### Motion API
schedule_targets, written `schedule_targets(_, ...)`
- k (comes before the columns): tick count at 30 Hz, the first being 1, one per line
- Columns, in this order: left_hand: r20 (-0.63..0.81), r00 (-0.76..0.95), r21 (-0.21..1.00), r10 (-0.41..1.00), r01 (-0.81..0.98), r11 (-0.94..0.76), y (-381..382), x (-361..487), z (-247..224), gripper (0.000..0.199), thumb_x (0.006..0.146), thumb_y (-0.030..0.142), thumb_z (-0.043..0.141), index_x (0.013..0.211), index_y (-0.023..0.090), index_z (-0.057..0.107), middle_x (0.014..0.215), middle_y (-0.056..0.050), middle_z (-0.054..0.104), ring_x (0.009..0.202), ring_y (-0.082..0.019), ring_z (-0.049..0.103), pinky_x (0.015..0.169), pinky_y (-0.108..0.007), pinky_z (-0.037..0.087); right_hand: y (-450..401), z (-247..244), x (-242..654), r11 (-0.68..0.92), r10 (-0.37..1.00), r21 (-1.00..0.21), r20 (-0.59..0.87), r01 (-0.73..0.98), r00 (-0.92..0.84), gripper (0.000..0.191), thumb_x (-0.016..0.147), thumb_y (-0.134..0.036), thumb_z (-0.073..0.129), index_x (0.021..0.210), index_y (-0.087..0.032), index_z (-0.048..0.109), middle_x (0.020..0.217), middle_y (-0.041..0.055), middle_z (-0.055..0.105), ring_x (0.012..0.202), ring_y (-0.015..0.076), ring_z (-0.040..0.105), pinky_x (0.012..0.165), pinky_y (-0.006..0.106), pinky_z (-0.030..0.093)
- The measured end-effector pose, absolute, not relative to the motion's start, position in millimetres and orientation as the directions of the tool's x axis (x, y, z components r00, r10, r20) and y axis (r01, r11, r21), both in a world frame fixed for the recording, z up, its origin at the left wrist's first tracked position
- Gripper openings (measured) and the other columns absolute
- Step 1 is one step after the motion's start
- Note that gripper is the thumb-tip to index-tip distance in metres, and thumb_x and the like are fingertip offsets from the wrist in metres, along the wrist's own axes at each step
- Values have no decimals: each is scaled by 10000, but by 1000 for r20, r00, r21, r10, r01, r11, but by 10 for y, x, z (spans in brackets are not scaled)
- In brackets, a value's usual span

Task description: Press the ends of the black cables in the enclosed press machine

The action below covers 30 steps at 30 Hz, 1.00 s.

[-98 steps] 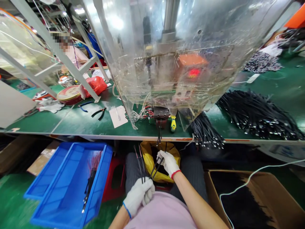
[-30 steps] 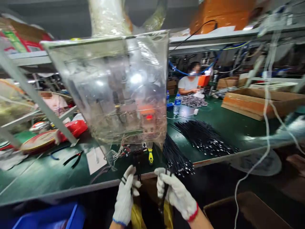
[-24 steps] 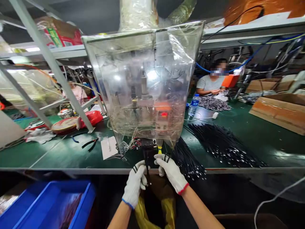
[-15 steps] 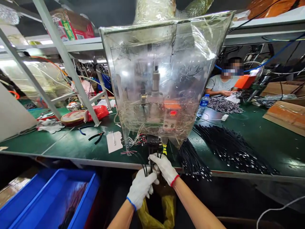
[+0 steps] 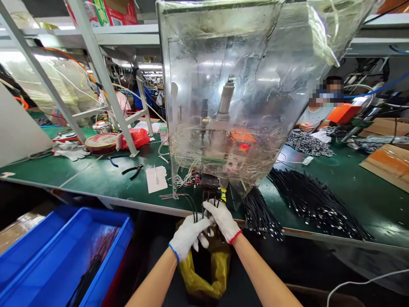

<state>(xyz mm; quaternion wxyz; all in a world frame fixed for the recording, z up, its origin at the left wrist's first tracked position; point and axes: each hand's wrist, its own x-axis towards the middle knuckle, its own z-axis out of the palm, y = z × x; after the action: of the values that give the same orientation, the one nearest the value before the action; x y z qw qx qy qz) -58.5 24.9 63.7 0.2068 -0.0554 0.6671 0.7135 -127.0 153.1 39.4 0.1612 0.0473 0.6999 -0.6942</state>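
My left hand (image 5: 191,235), in a white glove with a blue cuff, is closed on thin black cables (image 5: 194,209) in front of the bench edge. Close beside it my right hand (image 5: 223,218), gloved with a red cuff, pinches black cables that run down from the black fixture (image 5: 209,180). That fixture sits at the foot of a machine (image 5: 223,102) behind a clear plastic shield (image 5: 198,59). Pink and white wire ends (image 5: 169,196) stick out left of the hands. The fingertips partly hide the cables. Below the hands hangs a yellow plastic bag (image 5: 204,288) with its mouth open.
Bundles of black cables (image 5: 315,204) lie on the green bench (image 5: 354,179) to the right. Pliers (image 5: 132,170) and a white card (image 5: 156,179) lie left. Blue bins (image 5: 41,273) stand at lower left. A co-worker (image 5: 315,115) sits at the far right.
The view has shifted, so the shield appears larger and farther right. Both hands stay close together at the cables below the fixture.
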Motion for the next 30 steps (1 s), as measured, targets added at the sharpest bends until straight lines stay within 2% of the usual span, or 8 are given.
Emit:
schedule_targets(3,-345,-885,903,312,-404,-146,233,-540,618,411,741,470,618,975,133,592,846,-89,706,433,-85,581,299,-147,260,1489,408,-1238,-43,-149,-952,-294,303,-944,394,652,-525,694,778,-154,649,529,-36,565,400,71,445,373,193,312)
schedule_targets(6,-347,-886,901,308,-406,-151,234,-510,659,360,748,376,572,1013,133,604,805,-64,692,430,-78,564,298,-146,250,1456,413,-1220,-117,-133,-945,-289,305,-948,433,603,-515,738,788,-128,680,595,-5,613,458,80,506,399,188,358)
schedule_targets(11,-393,-911,916,123,-400,-29,196,-375,680,252,772,312,504,934,152,613,680,-3,622,440,-67,508,338,-143,309,1421,506,-1123,-175,-180,-929,-296,327,-938,453,619,-509,735,840,-117,680,529,-21,588,323,31,340,309,183,227)
schedule_targets(15,-458,-885,889,87,-455,53,98,-67,453,283,809,409,519,930,172,617,694,-9,630,461,-81,515,353,-151,336,1419,550,-1011,-258,-193,-895,-322,365,-927,533,634,-539,721,971,-130,665,686,29,688,320,15,309,297,183,242)
schedule_targets(19,-528,-848,848,55,-521,97,-33,276,288,371,829,520,507,913,171,601,711,-21,642,451,-83,494,342,-155,331,1455,442,-926,-250,-214,-897,-315,363,-925,506,645,-570,702,884,-126,668,734,51,707,311,13,312,288,191,258)
schedule_targets(25,-634,-767,773,92,-626,107,-164,566,273,368,818,537,500,856,177,568,629,8,588,411,-77,424,344,-174,300,1544,204,-833,-250,-165,-878,-376,408,-912,464,673,-564,692,816,-123,679,660,39,674,334,19,331,312,186,259)
schedule_targets(28,-676,-735,730,52,-658,186,-169,624,234,373,811,550,502,861,190,581,599,28,559,417,-80,410,371,-184,276,1586,103,-738,-254,-151,-865,-407,433,-901,520,675,-629,654,822,-130,688,586,13,625,337,32,355,317,186,267)
schedule_targets(30,-682,-730,714,47,-650,258,-162,642,219,360,813,543,508,861,199,601,590,39,550,445,-84,425,427,-192,312,1603,37,-629,-231,-166,-858,-430,459,-888,509,680,-619,646,839,-137,690,588,5,621,342,32,353,317,181,254)
